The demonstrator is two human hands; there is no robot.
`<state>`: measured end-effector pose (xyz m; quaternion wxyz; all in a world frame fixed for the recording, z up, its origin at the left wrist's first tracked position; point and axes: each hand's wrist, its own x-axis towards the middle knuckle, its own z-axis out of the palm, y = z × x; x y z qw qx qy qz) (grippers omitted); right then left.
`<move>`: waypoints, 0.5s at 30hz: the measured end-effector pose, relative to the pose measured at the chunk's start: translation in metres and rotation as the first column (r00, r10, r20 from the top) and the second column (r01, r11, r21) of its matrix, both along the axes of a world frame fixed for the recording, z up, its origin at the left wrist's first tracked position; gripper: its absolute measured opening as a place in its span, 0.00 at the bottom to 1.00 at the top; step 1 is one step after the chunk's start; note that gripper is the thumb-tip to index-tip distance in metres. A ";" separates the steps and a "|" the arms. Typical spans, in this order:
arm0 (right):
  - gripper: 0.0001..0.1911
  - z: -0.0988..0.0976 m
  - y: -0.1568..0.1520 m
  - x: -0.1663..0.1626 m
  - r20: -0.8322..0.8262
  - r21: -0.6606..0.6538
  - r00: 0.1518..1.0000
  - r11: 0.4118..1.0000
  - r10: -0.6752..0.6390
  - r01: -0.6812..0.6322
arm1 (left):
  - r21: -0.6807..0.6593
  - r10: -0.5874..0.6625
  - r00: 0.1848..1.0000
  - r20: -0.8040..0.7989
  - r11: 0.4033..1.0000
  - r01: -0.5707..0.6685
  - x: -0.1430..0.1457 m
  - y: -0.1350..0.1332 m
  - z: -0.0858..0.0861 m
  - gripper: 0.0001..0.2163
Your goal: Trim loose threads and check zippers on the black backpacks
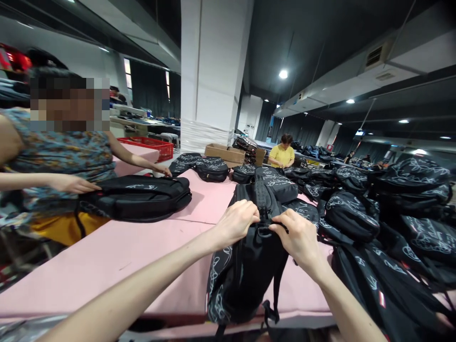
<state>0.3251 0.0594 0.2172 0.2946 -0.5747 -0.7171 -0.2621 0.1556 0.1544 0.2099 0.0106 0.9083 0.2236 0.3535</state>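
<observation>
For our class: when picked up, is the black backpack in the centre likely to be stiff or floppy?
The backpack would probably flex, since it looks like soft fabric, though its rounded body may hold some shape. Its loose strap would likely swing.

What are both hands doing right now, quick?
Left hand: closed, fingers pinching the black backpack.
Right hand: thumb and fingers closed on the same backpack; exact part unclear.

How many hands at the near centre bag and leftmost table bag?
4: left hand and right hand on the centre bag; co-worker's near hand and far hand at the leftmost bag.
</observation>
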 end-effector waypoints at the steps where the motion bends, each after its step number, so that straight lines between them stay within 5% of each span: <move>1: 0.08 0.002 0.001 -0.002 0.022 -0.007 1.000 1.000 0.001 -0.001 | 0.003 0.001 1.000 0.003 1.000 -0.001 0.000 0.000 0.000 0.06; 7: 0.09 0.010 0.002 -0.005 0.122 -0.042 0.992 0.999 -0.016 0.021 | -0.026 -0.033 0.999 0.033 0.999 0.034 0.003 -0.001 0.000 0.06; 10: 0.10 0.008 0.003 -0.001 0.085 -0.046 0.996 0.999 -0.005 0.009 | -0.164 -0.085 0.983 0.161 0.980 0.111 -0.005 0.000 0.007 0.08; 15: 0.10 0.003 0.006 0.008 -0.004 -0.029 1.000 1.000 0.004 -0.004 | -0.537 -0.177 0.936 0.303 0.780 0.321 -0.053 0.013 0.021 0.15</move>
